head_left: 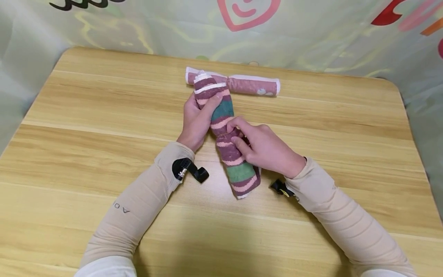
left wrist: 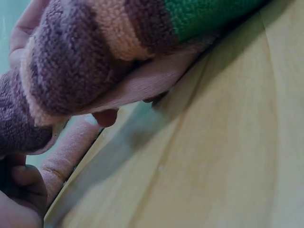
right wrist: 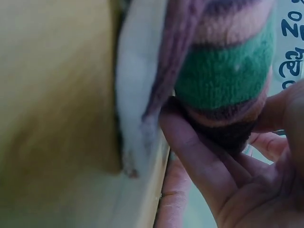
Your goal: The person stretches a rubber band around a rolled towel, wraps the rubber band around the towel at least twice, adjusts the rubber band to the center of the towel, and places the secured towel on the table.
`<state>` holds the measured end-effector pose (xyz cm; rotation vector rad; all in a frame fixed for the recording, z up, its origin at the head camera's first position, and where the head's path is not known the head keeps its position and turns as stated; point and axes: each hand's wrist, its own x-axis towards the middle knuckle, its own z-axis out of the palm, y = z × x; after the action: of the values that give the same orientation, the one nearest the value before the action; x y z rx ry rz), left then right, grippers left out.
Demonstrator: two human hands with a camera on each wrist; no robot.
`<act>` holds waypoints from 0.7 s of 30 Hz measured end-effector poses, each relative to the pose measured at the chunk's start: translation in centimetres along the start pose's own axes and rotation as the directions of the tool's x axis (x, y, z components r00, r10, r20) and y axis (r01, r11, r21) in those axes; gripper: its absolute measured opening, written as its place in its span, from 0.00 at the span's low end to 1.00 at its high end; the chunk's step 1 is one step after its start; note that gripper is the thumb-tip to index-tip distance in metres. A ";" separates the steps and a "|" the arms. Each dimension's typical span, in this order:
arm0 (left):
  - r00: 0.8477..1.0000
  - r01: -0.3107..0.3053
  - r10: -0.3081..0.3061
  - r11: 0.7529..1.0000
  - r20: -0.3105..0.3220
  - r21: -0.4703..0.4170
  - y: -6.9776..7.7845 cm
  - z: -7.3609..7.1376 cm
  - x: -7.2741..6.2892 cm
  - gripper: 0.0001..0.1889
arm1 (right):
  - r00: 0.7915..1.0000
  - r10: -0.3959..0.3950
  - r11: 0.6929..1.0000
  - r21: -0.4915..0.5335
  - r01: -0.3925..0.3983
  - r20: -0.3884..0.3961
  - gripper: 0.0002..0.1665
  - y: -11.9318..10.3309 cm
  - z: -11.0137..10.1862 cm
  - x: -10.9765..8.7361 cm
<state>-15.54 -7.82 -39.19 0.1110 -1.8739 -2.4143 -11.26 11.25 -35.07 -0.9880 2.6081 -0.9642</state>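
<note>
A striped towel (head_left: 238, 154) in purple, pink, green and white is rolled up and held aslant over the table, drawn in at its middle. My left hand (head_left: 197, 121) grips the upper half of the roll, thumb lying on its front. At the narrowed middle, my right hand (head_left: 268, 146) pinches the cloth between thumb and bent index finger. The left wrist view has the striped towel (left wrist: 76, 61) close up, with its underside lifted off the wood. A loose white edge (right wrist: 140, 71) hangs beside the green band in the right wrist view.
Behind the striped roll lies a second rolled towel (head_left: 254, 85), pink with white edges and also narrowed at the middle. It rests near the back of the wooden table (head_left: 104, 100). A patterned curtain (head_left: 173, 30) stands close behind the table.
</note>
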 end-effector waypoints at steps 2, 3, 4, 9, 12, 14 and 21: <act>1.000 0.001 -0.001 1.000 0.007 0.005 0.0 -0.1 0.0 0.13 | 1.000 -0.016 1.000 -0.023 0.016 -0.001 0.11 -0.1 0.0 0.1; 1.000 0.004 -0.005 1.000 0.003 0.008 0.0 -0.1 0.0 0.13 | 1.000 -0.020 0.999 -0.028 0.020 0.001 0.11 -0.1 0.0 0.2; 1.000 0.007 -0.007 1.000 0.000 0.011 0.0 -0.2 0.0 0.14 | 1.000 -0.022 0.999 -0.031 0.022 0.001 0.11 -0.1 0.0 0.2; 1.000 0.008 -0.008 1.000 0.004 0.008 0.1 -0.2 0.1 0.14 | 1.000 -0.031 0.997 -0.070 0.031 -0.002 0.11 -0.3 0.0 0.4; 1.000 0.003 -0.004 1.000 0.010 0.018 0.1 -0.2 0.0 0.14 | 1.000 -0.030 0.995 -0.092 0.031 0.009 0.10 -0.3 -0.1 0.5; 1.000 0.003 -0.003 1.000 0.010 0.024 0.2 -0.2 -0.1 0.13 | 1.000 -0.023 0.995 -0.097 0.025 0.020 0.10 -0.4 -0.1 0.6; 0.999 -0.042 0.042 0.998 0.002 0.044 0.1 -0.1 0.0 0.13 | 0.999 -0.029 0.995 -0.096 0.031 0.028 0.09 -0.5 -0.3 0.5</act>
<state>-15.55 -7.92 -39.06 0.0722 -1.9107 -2.3469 -11.54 10.80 -34.53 -1.0579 2.6470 -0.8325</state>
